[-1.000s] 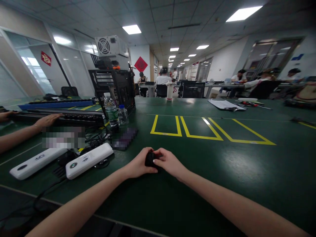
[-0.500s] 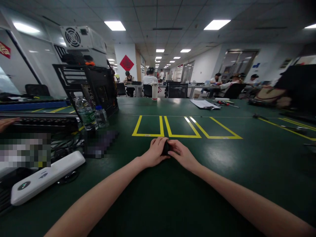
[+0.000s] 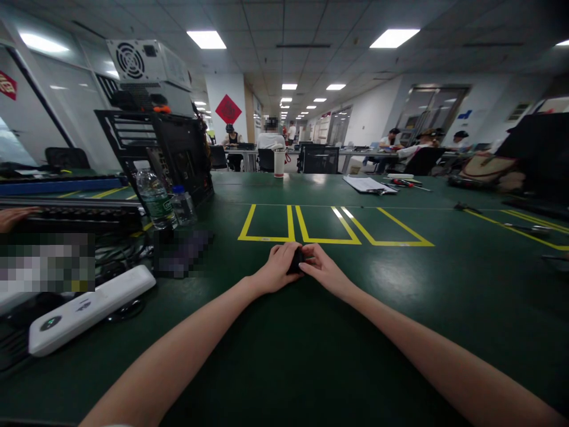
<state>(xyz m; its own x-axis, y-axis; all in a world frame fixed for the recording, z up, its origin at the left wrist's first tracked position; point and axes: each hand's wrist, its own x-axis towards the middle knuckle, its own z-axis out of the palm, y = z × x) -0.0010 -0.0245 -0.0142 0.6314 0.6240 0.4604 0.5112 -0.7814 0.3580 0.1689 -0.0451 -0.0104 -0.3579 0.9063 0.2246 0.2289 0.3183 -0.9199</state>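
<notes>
Both hands meet over the green tabletop (image 3: 284, 350), just in front of the yellow tape outlines. My left hand (image 3: 279, 267) is closed around a small black rounded object (image 3: 296, 261), whose exact kind I cannot make out because the fingers hide much of it. From the other side, my right hand (image 3: 323, 268) grips the same object, with thumb and bent fingers at its right edge. The object is low over the table or resting on it; which one cannot be told.
Left are a white power strip (image 3: 93, 311), cables, a water bottle (image 3: 155, 196), a blue-capped bottle (image 3: 182, 204) and a black computer case (image 3: 178, 154). Yellow tape outlines (image 3: 329, 241) lie ahead. Farther back stand a white cup (image 3: 278, 163) and a clipboard (image 3: 368, 184). Another person's hand (image 3: 15, 218) shows far left.
The view has tilted slightly. My right thumb and fingers have shifted a little on the black object, which stays between both hands.
</notes>
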